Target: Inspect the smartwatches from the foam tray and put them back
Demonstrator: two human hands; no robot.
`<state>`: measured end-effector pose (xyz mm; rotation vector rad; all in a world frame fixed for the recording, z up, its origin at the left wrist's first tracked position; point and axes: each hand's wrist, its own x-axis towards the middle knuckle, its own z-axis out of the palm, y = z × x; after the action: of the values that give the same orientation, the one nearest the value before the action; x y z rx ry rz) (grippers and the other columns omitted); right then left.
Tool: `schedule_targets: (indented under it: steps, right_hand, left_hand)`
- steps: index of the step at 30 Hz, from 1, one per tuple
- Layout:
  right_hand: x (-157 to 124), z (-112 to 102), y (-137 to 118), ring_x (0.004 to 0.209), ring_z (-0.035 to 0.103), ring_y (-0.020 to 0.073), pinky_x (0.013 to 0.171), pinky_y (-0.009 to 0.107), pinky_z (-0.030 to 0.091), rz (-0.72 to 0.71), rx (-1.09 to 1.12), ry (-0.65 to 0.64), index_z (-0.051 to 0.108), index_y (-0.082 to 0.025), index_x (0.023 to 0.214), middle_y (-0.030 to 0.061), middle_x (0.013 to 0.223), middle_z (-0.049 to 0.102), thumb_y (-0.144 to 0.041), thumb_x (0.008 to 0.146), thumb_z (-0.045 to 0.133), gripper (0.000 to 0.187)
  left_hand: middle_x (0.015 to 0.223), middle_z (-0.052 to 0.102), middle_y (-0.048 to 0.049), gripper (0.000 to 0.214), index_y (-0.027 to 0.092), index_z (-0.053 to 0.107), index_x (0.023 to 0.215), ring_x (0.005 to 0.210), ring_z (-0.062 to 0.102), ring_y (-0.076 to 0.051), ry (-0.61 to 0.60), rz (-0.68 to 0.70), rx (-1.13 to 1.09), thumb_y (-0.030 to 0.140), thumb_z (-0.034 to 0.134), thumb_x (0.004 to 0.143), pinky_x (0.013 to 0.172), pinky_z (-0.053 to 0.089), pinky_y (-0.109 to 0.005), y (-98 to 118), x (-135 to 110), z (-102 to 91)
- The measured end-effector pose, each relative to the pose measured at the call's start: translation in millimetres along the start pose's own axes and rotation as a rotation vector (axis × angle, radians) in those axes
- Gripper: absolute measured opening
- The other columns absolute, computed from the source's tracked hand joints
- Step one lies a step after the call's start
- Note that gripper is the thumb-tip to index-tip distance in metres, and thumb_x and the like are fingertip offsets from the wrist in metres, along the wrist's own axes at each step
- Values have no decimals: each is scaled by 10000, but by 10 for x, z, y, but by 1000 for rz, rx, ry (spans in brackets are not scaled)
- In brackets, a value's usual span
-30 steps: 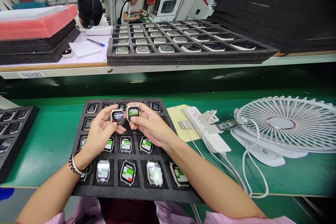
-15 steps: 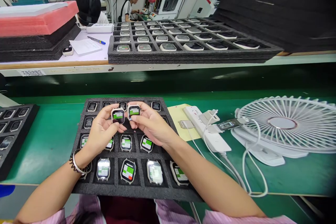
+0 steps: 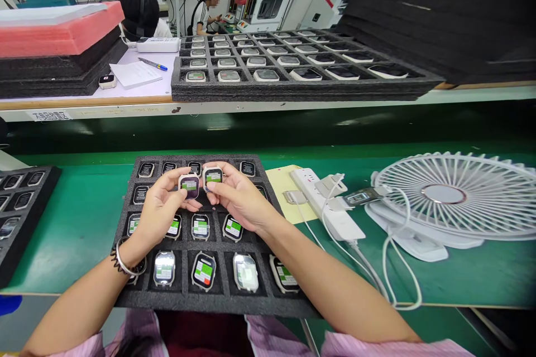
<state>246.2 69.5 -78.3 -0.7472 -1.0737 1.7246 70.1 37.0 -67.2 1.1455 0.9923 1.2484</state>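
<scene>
My left hand [image 3: 161, 206] grips a smartwatch without a strap [image 3: 189, 186], its thumb at the lower edge of the lit screen. Close beside it, my right hand [image 3: 237, 192] pinches a second smartwatch [image 3: 213, 176], the thumb over the lower part of its screen. Both screens show green and white blocks. Under my hands lies a black foam tray [image 3: 180, 300] whose compartments hold several more watches, such as one with a red corner on its display [image 3: 204, 271]. My hands and forearms hide some compartments.
A white power strip [image 3: 307, 189] with plugs and cables lies right of the tray, beside a white fan [image 3: 444, 195]. Another watch tray [image 3: 29, 223] sits at the left. On the shelf ahead stands a larger watch tray [image 3: 301, 89]. Two people are beyond it.
My left thumb has shifted up onto the screen edge of the left watch, which has tilted slightly. The right hand holds its watch much as before. The view has moved a little.
</scene>
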Motion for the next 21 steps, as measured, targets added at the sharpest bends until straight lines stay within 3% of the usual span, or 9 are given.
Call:
schedule_targets:
  steps: [21]
  right_hand:
    - [33, -25, 34, 594, 533, 112, 587, 262, 412, -11, -28, -20, 573, -208, 1110, 10, 874, 678, -267, 744, 775, 422]
  left_hand:
    - [1006, 711, -38, 430, 177, 598, 1170, 652, 719, -149, 11, -57, -52, 230, 670, 749, 629, 595, -274, 10, 38, -11]
